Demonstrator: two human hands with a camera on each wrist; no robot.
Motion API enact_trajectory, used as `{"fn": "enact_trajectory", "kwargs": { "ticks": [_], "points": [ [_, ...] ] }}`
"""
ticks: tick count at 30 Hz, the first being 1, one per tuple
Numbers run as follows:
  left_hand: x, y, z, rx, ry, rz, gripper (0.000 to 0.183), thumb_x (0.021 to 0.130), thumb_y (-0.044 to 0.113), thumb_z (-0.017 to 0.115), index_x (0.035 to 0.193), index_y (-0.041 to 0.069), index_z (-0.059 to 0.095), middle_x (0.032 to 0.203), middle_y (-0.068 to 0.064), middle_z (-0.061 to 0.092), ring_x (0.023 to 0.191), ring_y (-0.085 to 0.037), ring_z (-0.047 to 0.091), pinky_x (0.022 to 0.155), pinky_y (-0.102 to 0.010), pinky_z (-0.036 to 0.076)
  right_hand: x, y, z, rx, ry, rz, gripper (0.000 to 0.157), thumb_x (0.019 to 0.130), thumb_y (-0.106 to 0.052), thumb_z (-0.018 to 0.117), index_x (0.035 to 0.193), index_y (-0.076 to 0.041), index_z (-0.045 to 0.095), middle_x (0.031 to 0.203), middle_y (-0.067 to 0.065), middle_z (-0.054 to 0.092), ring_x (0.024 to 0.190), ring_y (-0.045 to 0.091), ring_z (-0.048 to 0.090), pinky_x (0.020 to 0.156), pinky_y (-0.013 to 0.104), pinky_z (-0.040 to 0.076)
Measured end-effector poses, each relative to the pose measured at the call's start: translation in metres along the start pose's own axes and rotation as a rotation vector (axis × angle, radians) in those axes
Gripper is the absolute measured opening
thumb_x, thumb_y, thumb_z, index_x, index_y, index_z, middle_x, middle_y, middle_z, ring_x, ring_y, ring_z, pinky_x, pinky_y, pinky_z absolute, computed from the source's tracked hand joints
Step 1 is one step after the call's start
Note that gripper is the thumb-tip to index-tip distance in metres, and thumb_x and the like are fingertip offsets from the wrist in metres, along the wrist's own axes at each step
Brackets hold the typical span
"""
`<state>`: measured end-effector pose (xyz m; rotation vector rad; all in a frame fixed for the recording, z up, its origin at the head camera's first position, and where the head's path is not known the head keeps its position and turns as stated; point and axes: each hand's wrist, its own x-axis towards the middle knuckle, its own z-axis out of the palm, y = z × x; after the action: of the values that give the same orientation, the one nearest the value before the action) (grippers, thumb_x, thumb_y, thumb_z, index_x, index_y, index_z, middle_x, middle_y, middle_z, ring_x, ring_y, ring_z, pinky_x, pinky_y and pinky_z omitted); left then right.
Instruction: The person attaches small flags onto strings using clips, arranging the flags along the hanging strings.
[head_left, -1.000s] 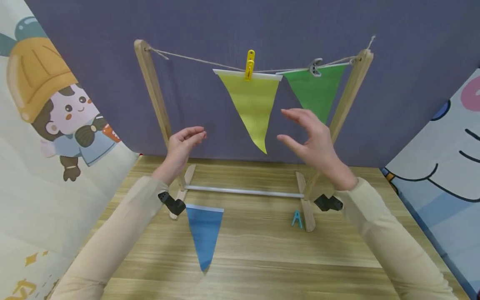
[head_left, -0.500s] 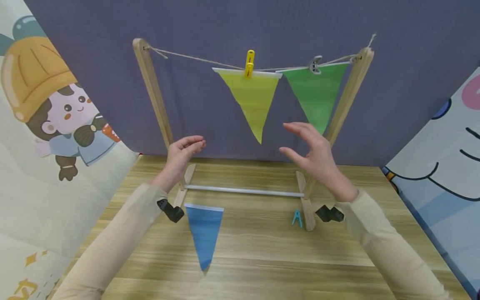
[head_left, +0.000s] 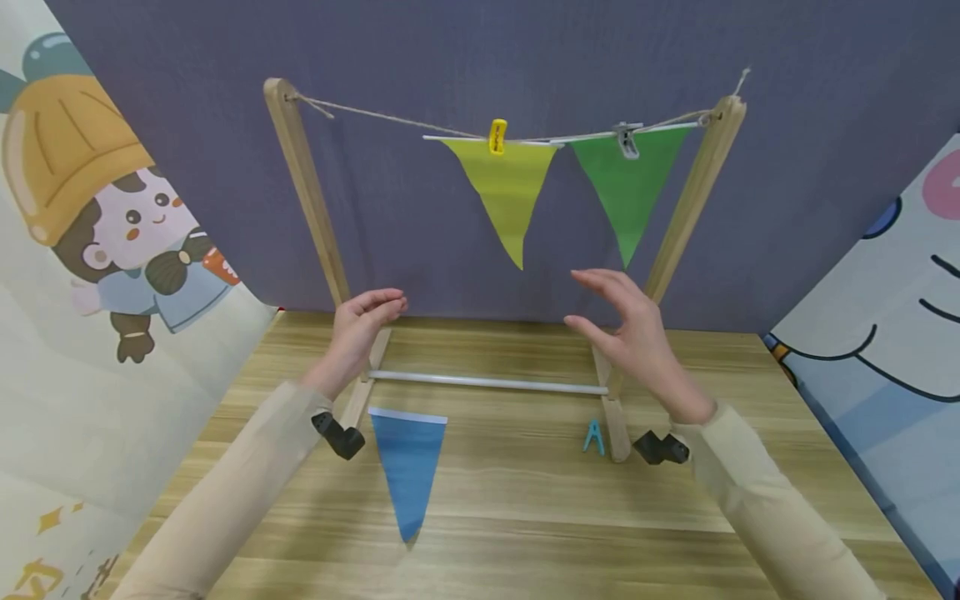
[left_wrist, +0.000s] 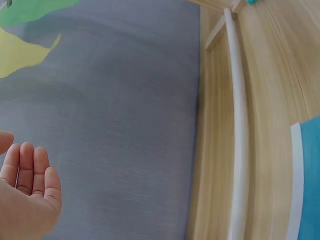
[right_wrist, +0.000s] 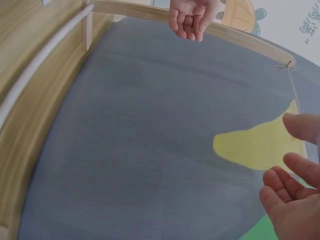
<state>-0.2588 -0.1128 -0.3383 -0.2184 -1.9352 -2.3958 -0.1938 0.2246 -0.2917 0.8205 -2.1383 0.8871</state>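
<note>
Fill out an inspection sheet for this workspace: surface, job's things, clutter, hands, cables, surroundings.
Surface: wood-grain table, bearing a wooden stand with a white crossbar.
Job's things: yellow pennant and green pennant hang from the string, with a yellow clip and a grey clip respectively; blue pennant lies on the table, light-blue clip near the stand's right foot.
Clutter: nothing seen.
Hands: left hand and right hand both raised, holding nothing; dark devices at the wrists.
Cables: nothing seen.
Surroundings: dark backdrop behind, cartoon-printed sheets at both sides.
</note>
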Motion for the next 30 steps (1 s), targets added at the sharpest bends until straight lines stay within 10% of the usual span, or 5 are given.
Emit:
{"fn": "enact_trajectory", "kwargs": {
  "ticks": [30],
  "points": [
    [-0.017, -0.034, -0.018, -0.053, 0.036, -0.086, 0.015, 0.09, -0.005, 0.056, 0.092, 0.007, 0.066, 0.082, 0.007, 0.069, 0.082, -0.005, 0.065, 0.076, -0.018, 0.049, -0.054, 0.018, 0.021, 0.058, 0.012, 0.169, 0.053, 0.069, 0.008, 0.077, 0.119, 0.006, 0.058, 0.117, 0.019, 0.059, 0.105, 0.033, 0.056, 0.096, 0.012, 0.036]
  ]
}}
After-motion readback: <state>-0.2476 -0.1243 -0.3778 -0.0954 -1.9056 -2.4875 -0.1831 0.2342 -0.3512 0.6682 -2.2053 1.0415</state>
